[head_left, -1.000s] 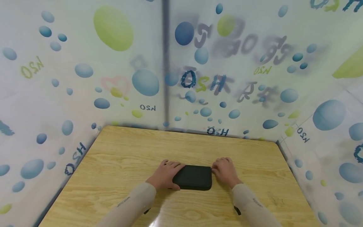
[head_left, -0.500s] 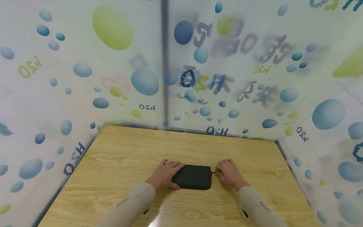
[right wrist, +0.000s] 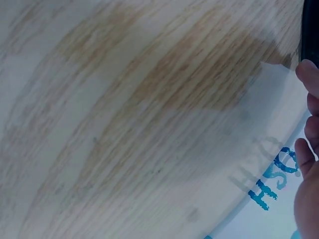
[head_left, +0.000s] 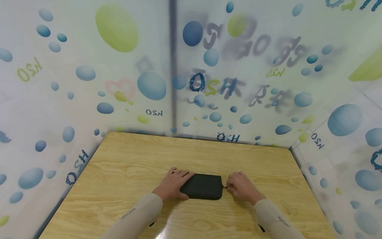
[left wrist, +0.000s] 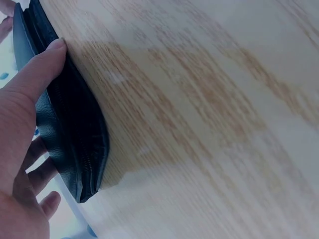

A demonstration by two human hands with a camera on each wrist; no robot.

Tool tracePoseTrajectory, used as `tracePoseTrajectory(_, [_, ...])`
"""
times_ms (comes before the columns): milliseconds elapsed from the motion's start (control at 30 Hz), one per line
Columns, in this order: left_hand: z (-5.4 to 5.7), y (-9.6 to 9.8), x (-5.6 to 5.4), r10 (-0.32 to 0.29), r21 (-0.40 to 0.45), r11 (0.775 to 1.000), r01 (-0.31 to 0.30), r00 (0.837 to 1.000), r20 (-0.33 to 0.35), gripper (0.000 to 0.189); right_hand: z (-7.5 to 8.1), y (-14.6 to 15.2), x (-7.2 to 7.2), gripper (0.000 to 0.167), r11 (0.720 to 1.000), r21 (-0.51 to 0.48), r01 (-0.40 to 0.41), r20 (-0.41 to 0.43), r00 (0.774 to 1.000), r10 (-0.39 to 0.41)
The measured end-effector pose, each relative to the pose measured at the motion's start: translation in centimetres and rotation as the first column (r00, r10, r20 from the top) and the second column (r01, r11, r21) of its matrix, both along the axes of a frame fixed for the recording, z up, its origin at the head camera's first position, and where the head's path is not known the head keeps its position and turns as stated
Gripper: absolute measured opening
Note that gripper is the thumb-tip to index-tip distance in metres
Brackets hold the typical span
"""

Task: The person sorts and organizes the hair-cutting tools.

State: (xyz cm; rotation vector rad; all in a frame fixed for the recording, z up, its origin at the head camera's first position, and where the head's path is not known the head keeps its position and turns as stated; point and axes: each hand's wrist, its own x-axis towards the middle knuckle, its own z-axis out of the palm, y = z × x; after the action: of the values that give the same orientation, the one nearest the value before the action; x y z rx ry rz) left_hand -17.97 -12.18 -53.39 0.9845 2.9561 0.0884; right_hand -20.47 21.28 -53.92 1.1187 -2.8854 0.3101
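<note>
A black zip-around wallet (head_left: 204,187) lies flat on the wooden table. My left hand (head_left: 172,184) grips its left end, thumb along the near side and fingers spread over the top. In the left wrist view that thumb presses the wallet's zipped edge (left wrist: 75,124), and the fingers reach round the far side. At the wallet's right end, my right hand (head_left: 242,186) pinches a small zipper pull (head_left: 225,187) between thumb and curled fingers. The right wrist view catches only part of this hand (right wrist: 310,124) and a dark corner of the wallet; the pull is hidden there.
The light wood-grain table (head_left: 134,159) spreads around both hands. Behind it and along both sides hang white curtains (head_left: 155,122) printed with blue and green drops and lettering. A bright reflection shows on the table near the left forearm.
My right hand has moved away from the wallet's far right corner, rightward and then toward me, with the zipper pull sliding down the right edge. The left hand stays on the wallet.
</note>
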Motion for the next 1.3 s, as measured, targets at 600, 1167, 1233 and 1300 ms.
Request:
tracePoseTrajectory(600, [0.2, 0.0, 0.3, -0.002, 0.037, 0.999, 0.001, 1.0, 0.018, 0.092, 0.6, -0.4, 1.1, 0.013, 0.996, 0.02, -0.09, 0.055, 0.994, 0.089])
tracePoseTrajectory(1167, [0.1, 0.0, 0.3, 0.003, 0.042, 0.999, -0.004, 1.0, 0.025, 0.092, 0.5, -0.8, 1.4, 0.019, 0.99, -0.036, -0.137, 0.102, 0.985, 0.14])
tracePoseTrajectory(1233, [0.1, 0.0, 0.3, 0.004, 0.04, 0.999, -0.006, 1.0, 0.03, 0.092, 0.7, -0.8, 1.4, 0.018, 0.991, -0.033, -0.133, 0.123, 0.983, 0.136])
tracePoseTrajectory(1300, [0.1, 0.0, 0.3, 0.005, 0.042, 0.999, -0.006, 0.999, 0.037, 0.092, 0.8, -0.9, 1.5, 0.018, 0.99, -0.035, -0.134, 0.133, 0.981, 0.137])
